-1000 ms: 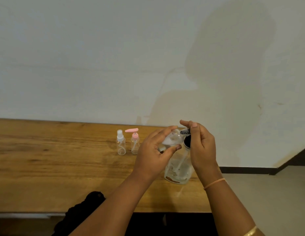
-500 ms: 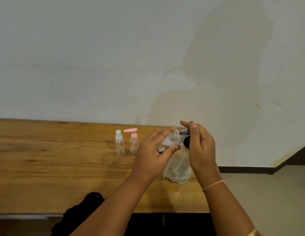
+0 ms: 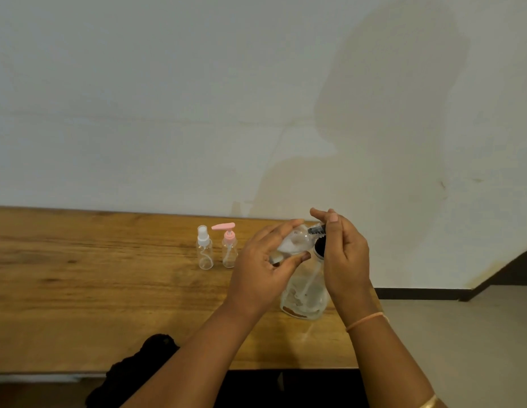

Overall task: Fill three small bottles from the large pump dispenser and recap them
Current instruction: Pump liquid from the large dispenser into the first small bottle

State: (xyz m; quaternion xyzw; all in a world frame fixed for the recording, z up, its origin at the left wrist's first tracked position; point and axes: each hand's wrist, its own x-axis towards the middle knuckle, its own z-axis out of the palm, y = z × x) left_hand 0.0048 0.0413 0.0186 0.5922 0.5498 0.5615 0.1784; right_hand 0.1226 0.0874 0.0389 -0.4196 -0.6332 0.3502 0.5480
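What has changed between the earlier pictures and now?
Nothing visibly changed. The left hand still holds the small clear bottle tilted at the black nozzle of the large clear pump dispenser; the right hand stays on its pump head. The white-capped spray bottle and pink-pump bottle stand unmoved on the wooden table.

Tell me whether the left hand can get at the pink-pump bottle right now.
Probably not at once: the way is free, with bare table between the left hand and the pink-pump bottle, but it grips a small bottle held at the spout of the large dispenser.
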